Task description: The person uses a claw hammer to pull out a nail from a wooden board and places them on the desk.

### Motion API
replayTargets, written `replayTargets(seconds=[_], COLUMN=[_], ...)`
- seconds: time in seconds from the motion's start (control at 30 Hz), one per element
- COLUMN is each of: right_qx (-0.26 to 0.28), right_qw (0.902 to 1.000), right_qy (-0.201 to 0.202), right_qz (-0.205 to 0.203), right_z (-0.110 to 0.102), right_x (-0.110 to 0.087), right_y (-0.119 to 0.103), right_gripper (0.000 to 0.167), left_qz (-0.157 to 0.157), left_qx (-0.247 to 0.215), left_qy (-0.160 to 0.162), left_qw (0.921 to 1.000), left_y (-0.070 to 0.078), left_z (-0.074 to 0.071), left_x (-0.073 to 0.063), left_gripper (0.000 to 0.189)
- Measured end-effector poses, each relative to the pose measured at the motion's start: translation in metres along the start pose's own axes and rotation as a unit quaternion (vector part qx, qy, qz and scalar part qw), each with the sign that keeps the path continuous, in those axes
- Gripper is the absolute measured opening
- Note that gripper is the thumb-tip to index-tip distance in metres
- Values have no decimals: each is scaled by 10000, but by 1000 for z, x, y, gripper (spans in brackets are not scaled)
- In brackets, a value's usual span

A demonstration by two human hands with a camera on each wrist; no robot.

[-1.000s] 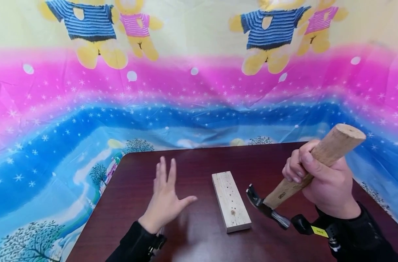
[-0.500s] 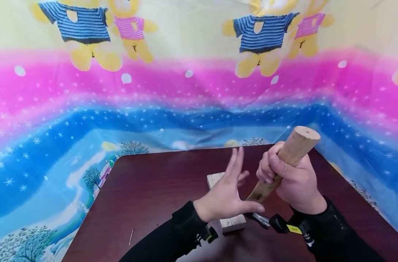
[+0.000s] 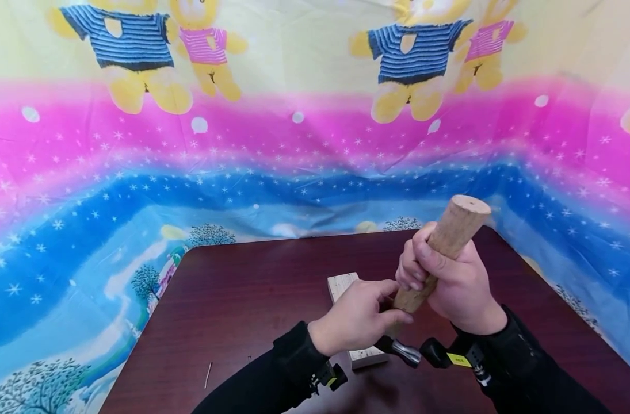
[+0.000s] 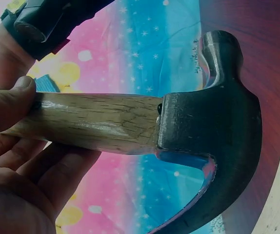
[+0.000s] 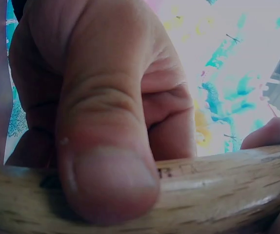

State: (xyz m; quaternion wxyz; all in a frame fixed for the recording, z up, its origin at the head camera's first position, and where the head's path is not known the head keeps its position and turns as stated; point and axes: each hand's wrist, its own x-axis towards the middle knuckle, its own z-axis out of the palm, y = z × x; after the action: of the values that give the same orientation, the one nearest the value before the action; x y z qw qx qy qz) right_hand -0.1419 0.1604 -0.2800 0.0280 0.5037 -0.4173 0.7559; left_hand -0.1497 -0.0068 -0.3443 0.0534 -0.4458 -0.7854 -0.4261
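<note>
A claw hammer (image 3: pixel 457 227) with a wooden handle and dark metal head is held head-down above the table. My right hand (image 3: pixel 459 287) grips the handle near its butt end, thumb pressed along the wood, as the right wrist view confirms. Closer to the head, my left hand (image 3: pixel 352 316) pinches the handle between its thumb (image 4: pixel 15 100) and the fingers below. The black head (image 4: pixel 210 119) shows its face and curved claw in the left wrist view. A pale wooden block (image 3: pixel 368 357) lies on the table behind the left hand, which hides its middle.
On the dark red table (image 3: pixel 252 282), one nail (image 3: pixel 208 375) lies to the left, with the tip of another nail (image 3: pixel 249 359) showing beside the left sleeve. A patterned cloth (image 3: pixel 294 172) surrounds the table at the back and sides.
My left hand has swung right from above the table and closed on the hammer handle. My right hand has brought the hammer leftward, over the block's near end.
</note>
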Motion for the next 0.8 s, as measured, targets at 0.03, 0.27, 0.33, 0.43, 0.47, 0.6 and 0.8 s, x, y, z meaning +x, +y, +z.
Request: replayTargets(seconds=[0.03,0.27,0.33,0.43,0.47,0.6,0.8], right_qx=[-12,-97,-89,-265,-451,-2165,-4266], right_qw=[10000,9997,9996,9981,9963,9576,8716], right_qy=[-13,-19,-71,-77,-17,222,50], right_qz=[37,214,272,554,732,1890,2413], right_z=[0,2,2,2,3,4,-8], right_x=[0,3,4,6,7,13,22], right_y=[0,4,4,2,0,-17,-49], right_gripper=[18,18,18,19,19,24,43], left_qz=[34,-42,-38,-20,-34,-132,-498], left_qx=[47,-217,-239,-317,-371,-495,-783], left_qy=[38,172,196,268,291,396,562], left_qw=[10000,9996,9995,9991,9989,9979,9941], left_y=[0,1,1,0,0,-2,-3], left_z=[0,-2,-2,-3,-3,-4,-15], left_x=[-1,-7,-8,-10,-12,-18,-29], left_gripper=[23,20,20,22,23,26,30])
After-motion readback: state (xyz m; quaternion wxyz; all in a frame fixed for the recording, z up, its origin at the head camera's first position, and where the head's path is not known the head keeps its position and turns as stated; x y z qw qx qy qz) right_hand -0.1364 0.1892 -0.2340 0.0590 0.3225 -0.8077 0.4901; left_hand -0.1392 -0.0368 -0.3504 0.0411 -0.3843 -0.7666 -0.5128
